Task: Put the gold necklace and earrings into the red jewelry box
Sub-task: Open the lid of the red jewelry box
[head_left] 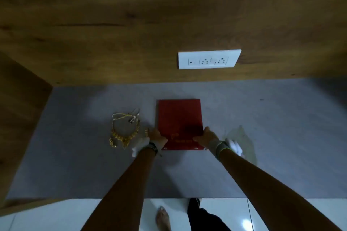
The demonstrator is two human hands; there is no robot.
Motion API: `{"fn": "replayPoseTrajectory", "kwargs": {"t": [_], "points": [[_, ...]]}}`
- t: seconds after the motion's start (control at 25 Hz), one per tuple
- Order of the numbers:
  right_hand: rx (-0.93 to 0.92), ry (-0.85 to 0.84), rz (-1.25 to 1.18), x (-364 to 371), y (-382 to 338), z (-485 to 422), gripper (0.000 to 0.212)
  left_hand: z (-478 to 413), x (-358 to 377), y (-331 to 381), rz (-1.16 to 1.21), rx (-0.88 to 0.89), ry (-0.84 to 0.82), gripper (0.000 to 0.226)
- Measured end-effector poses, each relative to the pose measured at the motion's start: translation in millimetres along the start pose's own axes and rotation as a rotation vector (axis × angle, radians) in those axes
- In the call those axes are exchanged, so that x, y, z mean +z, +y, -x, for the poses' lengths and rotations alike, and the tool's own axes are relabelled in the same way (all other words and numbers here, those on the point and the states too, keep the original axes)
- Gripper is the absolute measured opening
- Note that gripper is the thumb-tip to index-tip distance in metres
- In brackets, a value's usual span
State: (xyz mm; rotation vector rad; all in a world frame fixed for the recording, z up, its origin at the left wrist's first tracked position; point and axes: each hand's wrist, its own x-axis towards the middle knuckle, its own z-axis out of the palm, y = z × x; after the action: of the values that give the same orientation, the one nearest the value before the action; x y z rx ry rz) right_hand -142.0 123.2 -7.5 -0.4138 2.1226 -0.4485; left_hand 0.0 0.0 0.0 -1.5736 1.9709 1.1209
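A flat red jewelry box (179, 118) lies closed on the grey table top (272, 146), gold lettering near its front edge. My left hand (156, 136) grips its near left corner and my right hand (205, 138) grips its near right corner. Left of the box lies the gold necklace (124, 131) with a yellow cord, spread in a loop. A small gold piece (146, 132), perhaps an earring, lies just beside my left hand. Another gold piece (112, 141) rests at the necklace's lower left.
A clear plastic bag (242, 141) lies right of my right wrist. A white socket panel (209, 59) sits on the wooden back wall (131, 24). A wooden side panel (20, 118) bounds the left. The table's front edge runs above the white floor tiles (56, 215).
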Motion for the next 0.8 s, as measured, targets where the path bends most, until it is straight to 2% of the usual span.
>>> {"fn": "replayPoseTrajectory", "kwargs": {"t": [0.16, 0.24, 0.28, 0.36, 0.44, 0.48, 0.52, 0.6, 0.64, 0.72, 0.8], "points": [[0.189, -0.065, -0.256, 7.9, 19.4, 2.8, 0.037, 1.8, 13.9, -14.9, 0.201, -0.124, -0.051, 0.063], [0.219, -0.067, -0.310, -3.5, 15.7, 11.0, 0.016, 0.4, 3.0, -19.4, 0.264, -0.156, -0.090, 0.051], [0.203, -0.044, -0.345, -13.8, 9.1, 16.5, 0.016, 4.1, -8.5, -16.0, 0.315, -0.149, -0.092, 0.039], [0.106, 0.031, -0.443, -36.2, -9.8, 32.1, 0.015, 21.3, -39.1, 0.4, 0.440, -0.116, -0.105, 0.009], [-0.051, 0.123, -0.593, -64.5, -36.5, 43.3, 0.021, 28.3, -76.2, 27.3, 0.522, -0.062, 0.000, 0.028], [-0.140, 0.183, -0.647, -81.3, -57.1, 46.6, 0.020, 28.6, -96.6, 44.8, 0.586, -0.014, 0.079, 0.030], [-0.220, 0.229, -0.668, -97.2, -78.0, 45.6, 0.018, 27.2, -115.3, 62.4, 0.655, 0.025, 0.120, 0.026], [-0.341, 0.259, -0.668, -122.8, -119.7, 35.0, 0.012, 26.1, -141.9, 98.7, 0.796, 0.142, 0.156, 0.005], [-0.371, 0.254, -0.673, -130.3, -135.6, 27.8, 0.008, 25.3, -149.4, 112.8, 0.842, 0.190, 0.157, 0.013], [-0.396, 0.254, -0.615, -134.6, -149.5, 13.8, 0.028, 20.2, -158.0, 124.1, 0.878, 0.250, 0.115, 0.036], [-0.433, 0.292, -0.513, -124.3, -150.4, 9.5, 0.050, 13.1, -164.2, 107.4, 0.753, 0.306, 0.275, 0.036]]}}
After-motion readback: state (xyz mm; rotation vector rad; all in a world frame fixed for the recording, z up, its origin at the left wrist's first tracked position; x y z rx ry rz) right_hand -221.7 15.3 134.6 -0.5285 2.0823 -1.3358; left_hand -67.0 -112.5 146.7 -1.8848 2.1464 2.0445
